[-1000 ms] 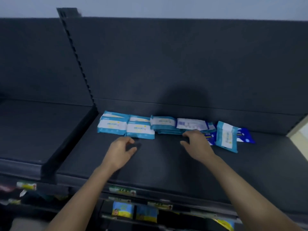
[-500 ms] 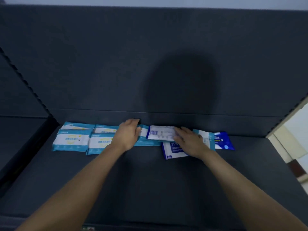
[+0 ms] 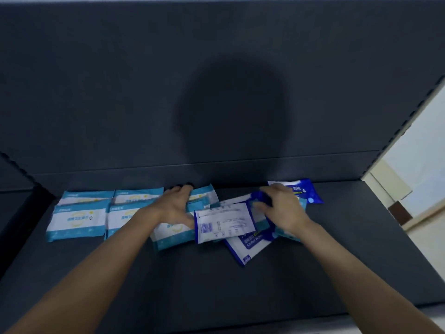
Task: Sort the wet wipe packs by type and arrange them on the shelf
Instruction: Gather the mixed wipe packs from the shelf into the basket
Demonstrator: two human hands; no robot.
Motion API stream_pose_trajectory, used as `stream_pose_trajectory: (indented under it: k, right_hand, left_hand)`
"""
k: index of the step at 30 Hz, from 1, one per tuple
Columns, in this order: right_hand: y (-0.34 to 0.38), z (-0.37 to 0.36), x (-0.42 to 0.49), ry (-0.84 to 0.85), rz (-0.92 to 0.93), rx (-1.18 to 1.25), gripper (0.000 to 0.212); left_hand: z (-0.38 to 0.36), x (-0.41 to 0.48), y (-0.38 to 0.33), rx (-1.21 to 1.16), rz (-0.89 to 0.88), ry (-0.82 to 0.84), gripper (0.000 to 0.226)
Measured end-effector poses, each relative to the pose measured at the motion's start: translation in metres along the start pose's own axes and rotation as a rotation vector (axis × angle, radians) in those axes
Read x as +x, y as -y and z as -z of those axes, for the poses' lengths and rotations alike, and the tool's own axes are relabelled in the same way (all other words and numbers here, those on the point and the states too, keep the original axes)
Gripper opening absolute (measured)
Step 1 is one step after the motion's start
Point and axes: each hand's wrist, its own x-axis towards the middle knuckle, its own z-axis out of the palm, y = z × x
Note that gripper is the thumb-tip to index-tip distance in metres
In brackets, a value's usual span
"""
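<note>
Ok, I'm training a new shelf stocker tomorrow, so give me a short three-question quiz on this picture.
1. True or false: the four squared-up teal packs sit at the row's left end.
2. Which pack shows its barcode? A. a teal one; B. the white-faced pack in the middle; C. the one at far right.
3. Fill in: the left hand rests on ___ packs.
Key: 1 true; 2 B; 3 teal.

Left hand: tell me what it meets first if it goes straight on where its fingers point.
Probably the shelf back panel, close beyond the left hand; depth is unclear.
</note>
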Motion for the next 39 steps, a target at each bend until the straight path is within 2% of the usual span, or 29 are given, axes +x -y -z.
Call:
stream_pose_trajectory:
  k: [1,3,5,8,11,14,16,17,19,21,24,26,28,31,34,39]
  right_hand:
    - [-0.008,0.003,0.003,-0.013,-0.139,-0.048,0.051]
    - [-0.023,0.006,0.005,0.066,-0.388,-0.101,0.062]
    - [-0.031,0.005,0.003,0.114,-0.489,-0.107,0.070]
    - [-0.031,0.007,0.000,0.062,-0.549,0.015,0.065]
    - [-0.028,0.010,-0.004,0.019,-0.530,0.274,0.045]
    - [-0.024,0.010,-0.010,0.087,-0.511,0.396,0.029]
    - [-0.019,0.008,-0.013,0.126,-0.493,0.304,0.039]
    - [-0.016,0.006,-0.015,0.114,-0.486,0.274,0.044]
    - [-0.012,0.004,-0.018,0.088,-0.487,0.313,0.044]
    - [-0.008,0.002,-0.020,0.102,-0.497,0.377,0.034]
    - [-0.008,-0.001,-0.021,0.194,-0.559,0.353,0.041]
    - [-0.008,-0.002,-0.023,0.174,-0.573,0.455,0.042]
    - [-0.008,-0.005,-0.025,0.097,-0.567,0.589,0.041]
    - [0.004,-0.008,-0.026,0.000,-0.531,0.649,0.027]
    - [0.012,-0.013,-0.022,-0.069,-0.500,0.623,0.016]
    - [0.009,-0.005,-0.025,-0.038,-0.370,0.369,0.021]
  left_hand:
    - [0.001,-0.001,0.001,0.024,0.009,-0.010,0.105]
    - [0.002,-0.004,0.002,0.113,0.027,-0.057,0.093]
    - [0.002,-0.006,0.002,0.170,0.045,-0.102,0.069]
    - [0.000,-0.009,0.004,0.132,0.044,-0.177,0.060]
    - [-0.002,-0.019,0.006,-0.044,0.003,-0.209,0.061]
    - [0.001,-0.037,0.013,-0.255,-0.040,-0.057,0.065]
    - [0.002,-0.049,0.016,-0.371,-0.067,0.018,0.077]
    - [0.001,-0.053,0.016,-0.431,-0.079,0.015,0.076]
    - [-0.003,-0.058,0.019,-0.546,-0.078,-0.006,0.058]
    - [-0.006,-0.061,0.026,-0.644,-0.049,-0.004,0.043]
    - [-0.007,-0.066,0.045,-0.759,0.031,0.005,0.037]
    - [-0.002,-0.072,0.055,-0.858,0.078,-0.045,0.036]
    - [0.004,-0.076,0.059,-0.982,0.093,-0.099,0.042]
    - [0.009,-0.075,0.045,-1.149,0.046,-0.127,0.067]
    - [0.003,-0.067,0.008,-1.187,-0.022,-0.118,0.038]
    - [-0.012,-0.043,-0.040,-1.083,-0.065,-0.103,0.029]
